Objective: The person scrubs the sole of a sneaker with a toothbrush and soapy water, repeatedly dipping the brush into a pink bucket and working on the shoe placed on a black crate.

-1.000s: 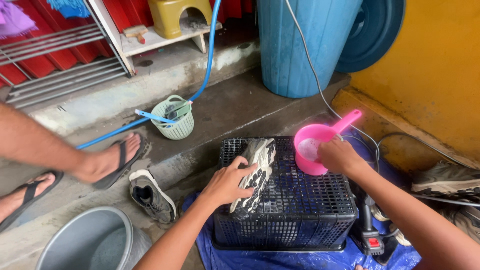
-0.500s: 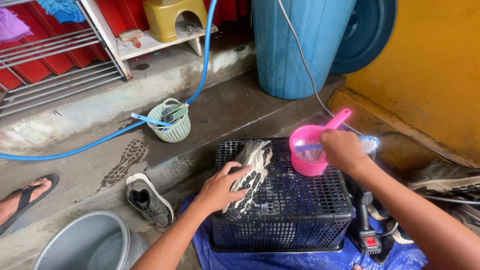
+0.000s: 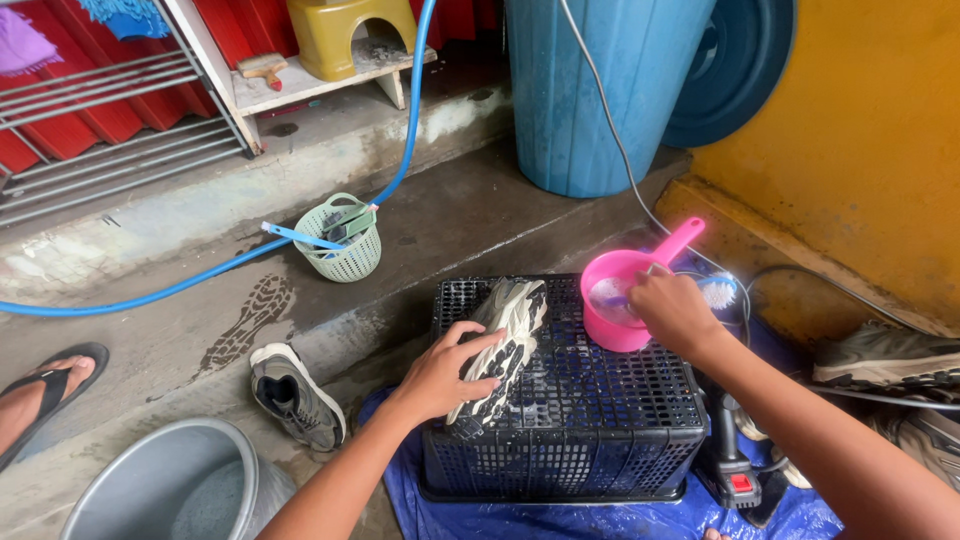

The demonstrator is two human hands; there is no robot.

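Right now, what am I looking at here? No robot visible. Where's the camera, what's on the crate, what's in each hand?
There is no machine: a person works with two bare hands, and the single camera sits on that person's head, looking down. The left hand presses a grey sneaker, sole up, on an upturned black plastic crate. The right hand grips a brush with a blue handle across a pink water scoop that stands on the crate's far corner. The crate rests on a blue tarp. A second sneaker lies on the wet concrete to the left, near a grey metal basin. Another person's sandalled foot shows at the left edge.
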